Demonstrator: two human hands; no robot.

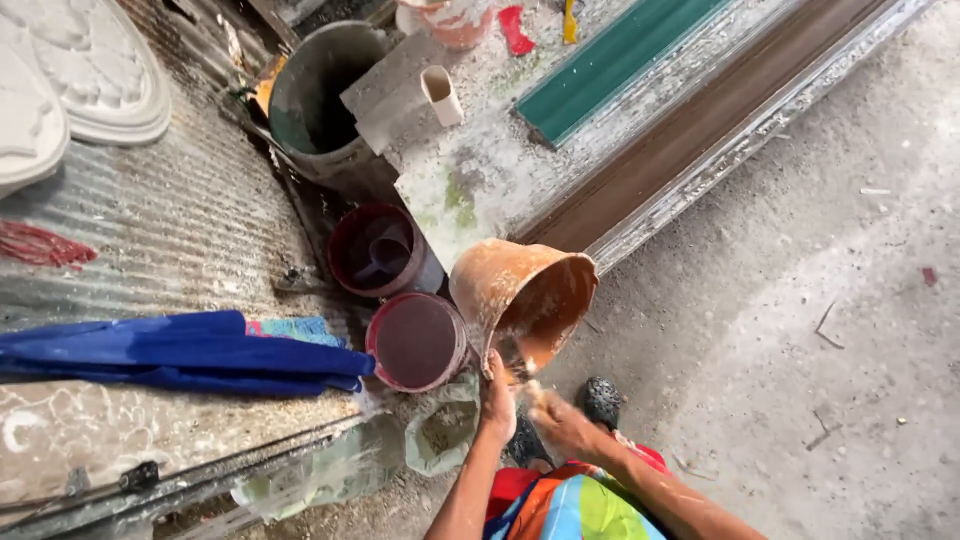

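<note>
My left hand grips the rim of an orange, plaster-stained bucket and holds it tilted on its side, mouth toward me. My right hand is closed just below the bucket's mouth, blurred, and seems to hold a small tool that I cannot make out. Two dark red pots stand left of the bucket: one full of dark liquid, the other behind it with a cup inside.
A long work table with a green strip and a brown mould channel runs diagonally. A grey bucket, corrugated sheet, blue cloth, white plaster ornaments and an open sack lie left. Concrete floor on the right.
</note>
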